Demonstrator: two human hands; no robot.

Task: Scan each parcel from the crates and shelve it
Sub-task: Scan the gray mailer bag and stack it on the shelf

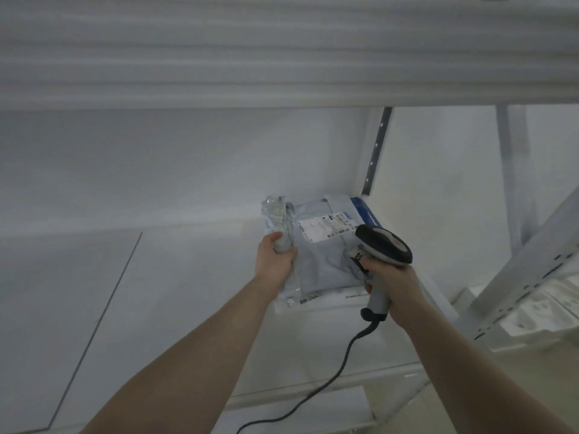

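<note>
Parcel: a pale grey plastic mailer bag [326, 261] with a white printed label is laid flat on the white metal shelf [188, 277], near the perforated grey upright post [376, 151].
Left hand [275, 261]: curled round the bunched, crumpled end of the bag.
Right hand [394, 286]: wrapped round the handle of a grey-and-black corded barcode scanner [383, 249] (head held over the bag's right edge).
Cable [329, 380]: dark, trailed downward.
</note>
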